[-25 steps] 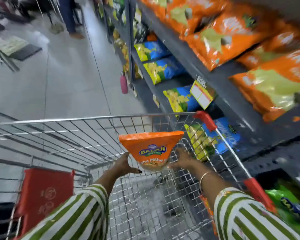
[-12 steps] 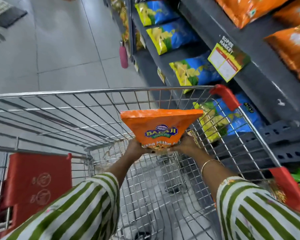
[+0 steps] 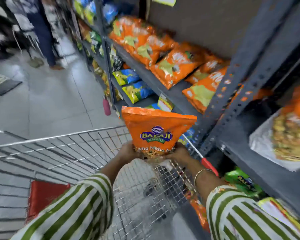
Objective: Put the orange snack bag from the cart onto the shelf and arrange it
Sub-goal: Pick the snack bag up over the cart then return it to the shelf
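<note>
**Orange bag held up over the cart**

The left hand (image 3: 128, 150) and the right hand (image 3: 177, 153) each grip a bottom corner of the orange snack bag (image 3: 157, 131). The bag stands upright above the wire cart (image 3: 62, 149). The grey shelf (image 3: 163, 89) on the right holds more orange bags (image 3: 175, 66).

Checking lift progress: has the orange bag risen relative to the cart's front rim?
Yes. The orange bag now tops the cart rim; earlier it sat below.
</note>
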